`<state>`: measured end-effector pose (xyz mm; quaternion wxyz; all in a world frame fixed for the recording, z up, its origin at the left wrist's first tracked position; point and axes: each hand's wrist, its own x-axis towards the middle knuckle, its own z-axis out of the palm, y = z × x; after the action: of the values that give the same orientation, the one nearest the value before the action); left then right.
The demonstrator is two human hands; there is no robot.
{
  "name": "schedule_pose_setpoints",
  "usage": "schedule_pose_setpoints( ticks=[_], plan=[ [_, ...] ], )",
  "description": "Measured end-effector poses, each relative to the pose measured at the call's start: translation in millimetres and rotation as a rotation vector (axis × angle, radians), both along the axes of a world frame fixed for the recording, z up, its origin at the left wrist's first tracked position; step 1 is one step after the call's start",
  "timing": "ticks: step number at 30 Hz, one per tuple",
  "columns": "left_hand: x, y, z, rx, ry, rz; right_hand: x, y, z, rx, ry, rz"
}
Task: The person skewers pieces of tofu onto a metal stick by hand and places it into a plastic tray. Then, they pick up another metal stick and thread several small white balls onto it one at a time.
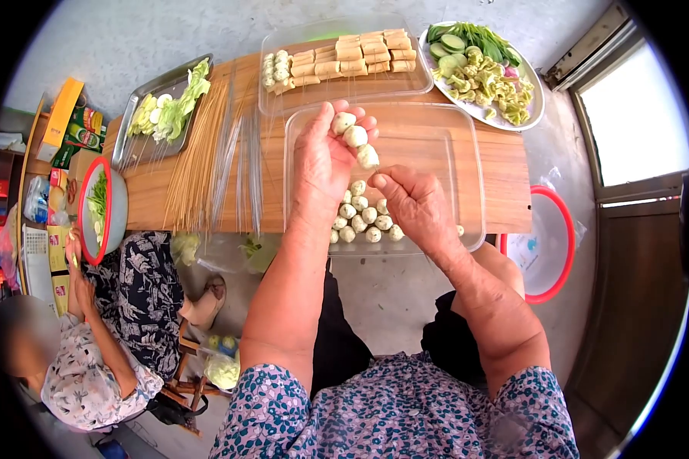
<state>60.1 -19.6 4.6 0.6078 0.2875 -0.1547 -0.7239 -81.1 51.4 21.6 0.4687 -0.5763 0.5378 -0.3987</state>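
Three pale speckled balls (355, 136) sit in a row across the palm and fingers of my left hand (325, 157), whose fingers curl up around them. Just below and right, my right hand (415, 200) is closed in a pinch near the lowest ball; a thin stick seems to run from the pinch into the row, but most of it is hidden. Both hands are above a clear plastic tray (478, 176). Several loose speckled balls (373, 234) lie in the tray's near part, beside my right hand.
Behind stands a clear container (264, 103) with skewered rolls (352, 57) and balls. Wooden skewers (199, 153) and metal skewers (241, 161) lie left, near a metal tray (119, 149). A vegetable plate (540, 107) and red-rimmed basin (566, 222) are right. Another person (92, 367) sits left.
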Motion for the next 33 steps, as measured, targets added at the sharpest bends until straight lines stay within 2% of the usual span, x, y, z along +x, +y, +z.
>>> schedule_pose_setpoints(
  ticks=[4,9,22,24,26,33],
  plan=[
    [-3,-1,-3,0.057,-0.019,0.094,3,7,-9,0.016,-0.068,0.038],
    [-9,1,-4,0.159,-0.002,0.114,6,8,-11,-0.141,0.022,0.015],
    [-18,4,-9,0.183,0.014,0.121,8,8,-10,-0.145,-0.012,-0.033],
    [-22,7,-7,0.200,0.009,0.127,7,5,-5,-0.078,0.033,-0.037],
    [-26,12,-5,0.207,-0.058,0.139,8,4,-6,-0.087,0.025,-0.057],
    [-35,13,-8,0.087,-0.035,0.074,-8,-1,-6,-0.102,0.092,-0.131]
  ],
)
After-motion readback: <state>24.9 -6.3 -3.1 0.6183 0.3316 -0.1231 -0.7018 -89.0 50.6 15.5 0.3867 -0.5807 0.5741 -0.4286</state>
